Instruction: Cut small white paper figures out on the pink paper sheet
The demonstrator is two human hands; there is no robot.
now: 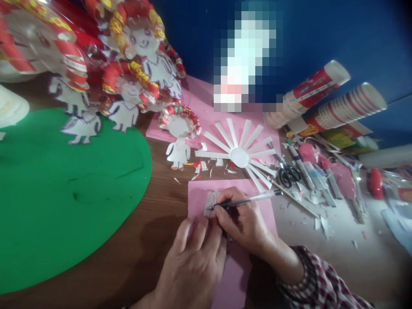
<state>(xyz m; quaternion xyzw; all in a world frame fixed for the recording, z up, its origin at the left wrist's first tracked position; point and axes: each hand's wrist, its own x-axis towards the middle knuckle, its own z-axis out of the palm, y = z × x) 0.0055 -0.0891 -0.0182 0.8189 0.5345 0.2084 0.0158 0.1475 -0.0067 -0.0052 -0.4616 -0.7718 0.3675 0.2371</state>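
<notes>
My right hand (241,219) is closed around a pen (251,198) with a clear barrel and dark grip. Its tip rests on a small piece of whitish paper (211,199), which seems to bear dark lines. My left hand (195,262), fingers bent and close together, holds that piece down from the near side and hides its lower part. Both hands lie over a pink sheet (196,189). Just beyond is a white paper cup cut into spread strips (239,157), and left of it a white paper doll (178,152) with a curled red rim round its head.
A large green oval sheet (106,206) covers the left side. Several finished paper dolls (124,111) stand behind it. Stacked paper cups (347,107) lean at the back right. Scissors (289,176), a thin wooden stick (299,201), markers (310,174) and paper scraps (325,225) lie on the right.
</notes>
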